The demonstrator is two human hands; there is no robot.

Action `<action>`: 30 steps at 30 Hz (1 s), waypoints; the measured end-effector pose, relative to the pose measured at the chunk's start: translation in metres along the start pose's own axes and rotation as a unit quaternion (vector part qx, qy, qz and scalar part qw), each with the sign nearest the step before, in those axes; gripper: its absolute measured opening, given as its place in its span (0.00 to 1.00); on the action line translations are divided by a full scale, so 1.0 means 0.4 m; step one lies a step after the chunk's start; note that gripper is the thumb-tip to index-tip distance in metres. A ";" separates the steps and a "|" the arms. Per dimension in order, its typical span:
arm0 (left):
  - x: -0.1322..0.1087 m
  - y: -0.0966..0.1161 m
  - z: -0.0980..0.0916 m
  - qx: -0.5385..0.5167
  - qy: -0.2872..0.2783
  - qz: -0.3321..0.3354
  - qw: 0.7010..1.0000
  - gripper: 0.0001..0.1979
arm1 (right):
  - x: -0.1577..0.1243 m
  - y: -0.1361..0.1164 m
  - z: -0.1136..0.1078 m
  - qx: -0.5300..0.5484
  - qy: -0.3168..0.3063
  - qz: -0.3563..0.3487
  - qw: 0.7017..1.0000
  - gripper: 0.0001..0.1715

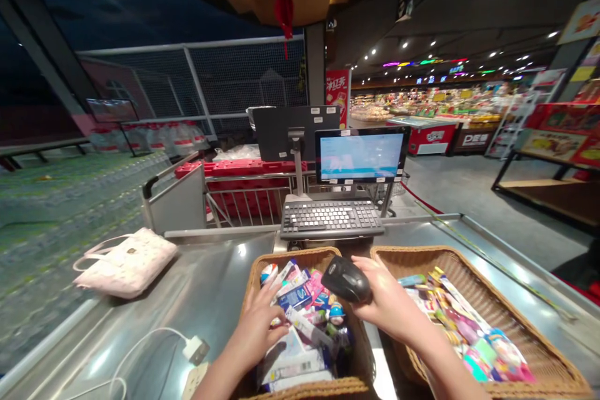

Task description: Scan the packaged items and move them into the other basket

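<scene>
My right hand [382, 297] grips a black handheld barcode scanner [345, 279], held over the right side of the middle wicker basket [323, 252]. My left hand [257, 319] reaches over the left part of that same basket, fingers apart, above a heap of small packaged goods [300, 297]. Whether its fingertips touch any of the packets, I cannot tell. To the right, under my right forearm, a second wicker basket [435, 253] holds more brightly coloured packets [462, 328].
Beyond the baskets stand a keyboard [332, 217] and a lit monitor [360, 156]. On the metal counter [206, 262] to the left lie a pale handbag [131, 262] and a white charger [195, 349] with its cable. Stacked bottles [70, 231] fill the far left.
</scene>
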State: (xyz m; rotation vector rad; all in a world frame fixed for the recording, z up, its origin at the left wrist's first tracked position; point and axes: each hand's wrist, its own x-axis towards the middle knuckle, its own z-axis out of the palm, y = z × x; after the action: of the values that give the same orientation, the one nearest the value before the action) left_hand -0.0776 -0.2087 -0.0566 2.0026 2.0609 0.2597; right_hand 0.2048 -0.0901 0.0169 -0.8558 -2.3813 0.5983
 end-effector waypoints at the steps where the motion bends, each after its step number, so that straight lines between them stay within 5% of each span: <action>1: 0.005 0.002 -0.003 0.000 0.022 0.002 1.000 0.04 | -0.003 0.001 -0.004 -0.002 -0.008 0.000 1.000 0.14; 9: 0.116 0.088 0.006 -0.010 0.058 0.095 0.994 0.05 | -0.063 0.032 -0.083 -0.031 0.023 0.060 0.997 0.24; 17: 0.283 0.334 0.046 -0.015 -0.019 0.196 0.980 0.07 | -0.159 0.137 -0.193 -0.067 0.092 0.107 0.988 0.31; 23: 0.414 0.544 0.162 -0.022 -0.062 0.295 0.953 0.11 | -0.231 0.213 -0.284 -0.083 0.139 0.144 0.976 0.27; 30: 0.521 0.740 0.333 0.081 -0.211 0.332 0.916 0.21 | -0.294 0.288 -0.357 -0.078 0.186 0.176 0.963 0.31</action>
State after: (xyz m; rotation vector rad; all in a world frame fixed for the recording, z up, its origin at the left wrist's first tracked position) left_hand 0.2406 0.0034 -0.1061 2.5260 1.1323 -0.2204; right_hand 0.4203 -0.0576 0.0216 -1.3505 -1.9661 0.3426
